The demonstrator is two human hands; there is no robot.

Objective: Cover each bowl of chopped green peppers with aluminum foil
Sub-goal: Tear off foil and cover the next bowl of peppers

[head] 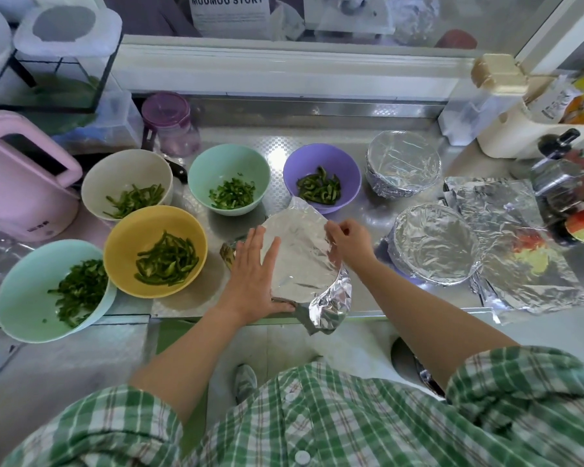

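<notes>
Foil sheet draped over a bowl just in front of the purple bowl, at the near edge of the tabletop. Bowl underneath almost wholly hidden; colour not to be told. Far tip of the sheet close against the purple bowl's front wall. Near right corner crumpled, hanging past the tabletop edge.

Left hand flat on the sheet's left half, fingers straight, slightly spread, pointing toward the purple bowl, pressing the foil down. Right hand at the sheet's right rim, nearer the purple bowl than the left hand, thumb and fingertips pinching the foil edge.

Long axis of the sheet running from the purple bowl back toward the body. Loose foil mostly right and near-right of the flat palm, so on the right hand's side. Likely next: tucking down round the hidden rim, from the pinch toward the hanging corner, left palm as anchor.

Judged progress: far covered bowl directly right of the purple bowl, near covered bowl right and forward of it. Purple bowl itself open, peppers showing. Left of it, four more uncovered: small mint bowl, white bowl, yellow bowl, large mint bowl. Spare foil farther right.
</notes>
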